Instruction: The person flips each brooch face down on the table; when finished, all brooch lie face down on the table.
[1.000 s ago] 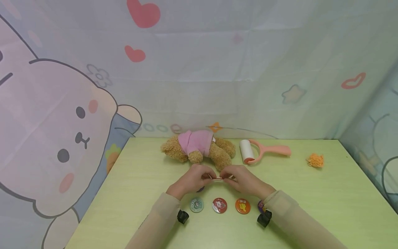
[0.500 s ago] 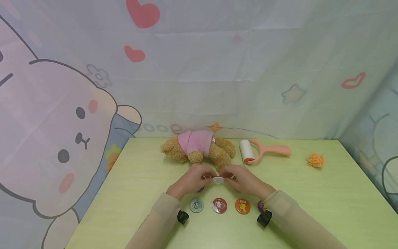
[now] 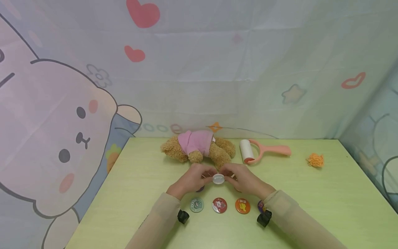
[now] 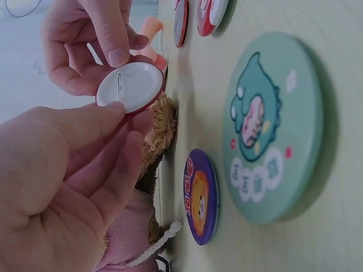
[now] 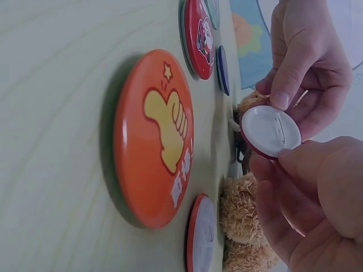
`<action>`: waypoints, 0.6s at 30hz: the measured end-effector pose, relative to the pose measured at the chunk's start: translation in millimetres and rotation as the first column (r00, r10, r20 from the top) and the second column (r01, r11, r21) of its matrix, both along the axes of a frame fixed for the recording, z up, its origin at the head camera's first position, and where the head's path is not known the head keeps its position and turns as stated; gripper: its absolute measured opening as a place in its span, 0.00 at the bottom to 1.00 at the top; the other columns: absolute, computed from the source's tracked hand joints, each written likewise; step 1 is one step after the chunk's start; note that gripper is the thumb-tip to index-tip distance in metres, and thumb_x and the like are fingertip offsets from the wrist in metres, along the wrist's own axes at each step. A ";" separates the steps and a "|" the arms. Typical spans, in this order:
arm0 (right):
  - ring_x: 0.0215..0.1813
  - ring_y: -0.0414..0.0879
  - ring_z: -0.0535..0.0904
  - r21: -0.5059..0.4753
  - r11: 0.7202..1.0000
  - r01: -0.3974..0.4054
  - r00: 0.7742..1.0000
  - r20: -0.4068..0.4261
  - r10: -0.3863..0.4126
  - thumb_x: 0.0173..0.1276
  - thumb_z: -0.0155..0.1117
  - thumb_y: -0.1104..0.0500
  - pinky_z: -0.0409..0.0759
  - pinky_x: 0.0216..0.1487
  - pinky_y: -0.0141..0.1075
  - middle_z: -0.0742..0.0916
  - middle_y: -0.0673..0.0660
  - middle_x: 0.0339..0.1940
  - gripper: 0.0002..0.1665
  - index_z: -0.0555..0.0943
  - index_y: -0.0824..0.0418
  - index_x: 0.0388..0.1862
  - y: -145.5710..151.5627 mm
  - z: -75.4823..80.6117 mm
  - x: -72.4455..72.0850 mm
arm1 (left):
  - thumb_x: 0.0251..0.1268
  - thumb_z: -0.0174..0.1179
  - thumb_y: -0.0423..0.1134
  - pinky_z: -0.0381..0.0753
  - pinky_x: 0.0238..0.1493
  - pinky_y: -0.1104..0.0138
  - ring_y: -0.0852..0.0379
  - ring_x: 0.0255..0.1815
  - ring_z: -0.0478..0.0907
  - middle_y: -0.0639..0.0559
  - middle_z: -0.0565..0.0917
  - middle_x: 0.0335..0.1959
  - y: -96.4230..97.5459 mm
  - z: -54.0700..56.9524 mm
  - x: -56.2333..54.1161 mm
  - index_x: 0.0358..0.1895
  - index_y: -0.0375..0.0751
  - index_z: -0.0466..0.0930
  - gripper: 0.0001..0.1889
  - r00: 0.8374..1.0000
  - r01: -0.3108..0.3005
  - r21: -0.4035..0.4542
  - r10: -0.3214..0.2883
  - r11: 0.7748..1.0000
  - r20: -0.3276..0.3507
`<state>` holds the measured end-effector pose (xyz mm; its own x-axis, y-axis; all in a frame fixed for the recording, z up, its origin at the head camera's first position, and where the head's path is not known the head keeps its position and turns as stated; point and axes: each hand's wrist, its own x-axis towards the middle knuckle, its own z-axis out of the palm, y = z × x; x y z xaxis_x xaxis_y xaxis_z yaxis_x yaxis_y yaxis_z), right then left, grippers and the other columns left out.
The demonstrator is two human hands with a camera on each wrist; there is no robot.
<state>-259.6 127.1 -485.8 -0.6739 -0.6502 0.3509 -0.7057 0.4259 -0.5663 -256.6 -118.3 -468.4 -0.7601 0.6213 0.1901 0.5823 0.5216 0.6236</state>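
Observation:
Both hands hold one round pin badge [image 3: 218, 178] above the table, its white back facing me. A metal pin crosses that back, and the rim is red in the wrist views. My left hand [image 3: 196, 179] pinches one edge between thumb and fingers; my right hand [image 3: 244, 179] pinches the opposite edge. Closest to my forearms lie a green dinosaur badge [image 3: 197, 205], a red badge [image 3: 219, 205], an orange thumbs-up badge [image 3: 242, 206] and a purple badge [image 3: 261, 206], partly covered by the right sleeve. A purple lion badge [image 4: 201, 196] lies by the left hand, and a red-rimmed badge [image 5: 201, 235] by the right.
Behind my hands a teddy bear [image 3: 197, 145] in a pink top lies on its side. Right of it lie a lint roller [image 3: 264, 150] with a pink handle and a clump of orange yarn [image 3: 315, 160]. A printed curtain [image 3: 199, 69] hangs along the table's [image 3: 140, 207] back edge.
The held badge has tilted from edge-on to showing its white back to the head camera. My hands have stayed nearly in place, and the things on the table have not moved.

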 end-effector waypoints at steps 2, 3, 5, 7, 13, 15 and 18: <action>0.46 0.43 0.87 -0.001 1.000 -0.001 1.000 0.003 0.001 0.74 0.67 0.68 0.87 0.46 0.35 0.89 0.51 0.46 0.13 0.84 0.57 0.53 0.0 0.2 0.2 | 0.71 0.67 0.30 0.87 0.50 0.61 0.56 0.45 0.87 0.50 0.90 0.46 0.0 0.0 0.1 0.52 0.42 0.89 0.10 1.000 -0.001 0.001 0.001 1.000 -0.001; 0.46 0.43 0.87 -0.003 1.000 -0.001 1.000 0.004 0.001 0.74 0.67 0.69 0.87 0.46 0.35 0.89 0.51 0.46 0.12 0.84 0.57 0.53 0.1 0.3 0.3 | 0.71 0.67 0.30 0.87 0.51 0.61 0.55 0.45 0.87 0.49 0.90 0.46 -0.1 0.1 0.1 0.53 0.42 0.88 0.10 1.000 -0.001 0.003 0.001 1.000 0.001; 0.45 0.43 0.87 -0.008 1.000 -0.003 1.000 0.006 0.003 0.73 0.67 0.69 0.88 0.46 0.35 0.90 0.52 0.46 0.13 0.84 0.58 0.53 0.2 0.5 0.3 | 0.71 0.67 0.30 0.87 0.51 0.61 0.55 0.46 0.87 0.49 0.90 0.47 -0.2 0.0 0.2 0.54 0.41 0.88 0.12 1.000 -0.004 0.003 0.004 1.000 0.002; 0.45 0.44 0.88 -0.011 1.000 -0.003 1.000 0.007 0.004 0.73 0.67 0.69 0.88 0.46 0.35 0.90 0.52 0.47 0.13 0.84 0.58 0.53 0.4 0.9 0.4 | 0.72 0.67 0.30 0.87 0.51 0.62 0.55 0.46 0.88 0.49 0.90 0.48 -0.2 0.3 0.3 0.55 0.42 0.87 0.12 1.000 -0.007 0.002 0.007 1.000 0.000; 0.46 0.44 0.87 -0.023 1.000 -0.012 1.000 0.002 0.012 0.70 0.70 0.71 0.88 0.48 0.36 0.89 0.53 0.48 0.16 0.84 0.59 0.54 1.0 0.7 -0.5 | 0.72 0.67 0.30 0.87 0.50 0.64 0.55 0.46 0.88 0.49 0.90 0.49 -0.2 1.2 -0.4 0.56 0.42 0.87 0.13 1.000 -0.013 -0.004 0.013 1.000 -0.009; 0.46 0.45 0.87 -0.024 1.000 -0.014 1.000 -0.001 0.014 0.69 0.71 0.71 0.88 0.47 0.36 0.89 0.54 0.48 0.17 0.83 0.59 0.54 1.2 0.5 -0.5 | 0.72 0.67 0.30 0.87 0.50 0.64 0.55 0.46 0.88 0.48 0.90 0.49 -0.1 1.2 -0.4 0.56 0.41 0.87 0.13 1.000 -0.016 -0.006 0.016 1.000 -0.005; 0.45 0.45 0.87 -0.029 0.999 -0.017 1.000 0.001 0.017 0.67 0.72 0.72 0.88 0.44 0.34 0.89 0.55 0.49 0.19 0.83 0.60 0.54 1.6 -0.2 -0.2 | 0.72 0.67 0.30 0.87 0.50 0.64 0.54 0.46 0.88 0.48 0.90 0.49 0.2 1.8 0.5 0.57 0.41 0.86 0.14 1.000 -0.021 -0.009 0.021 1.000 0.002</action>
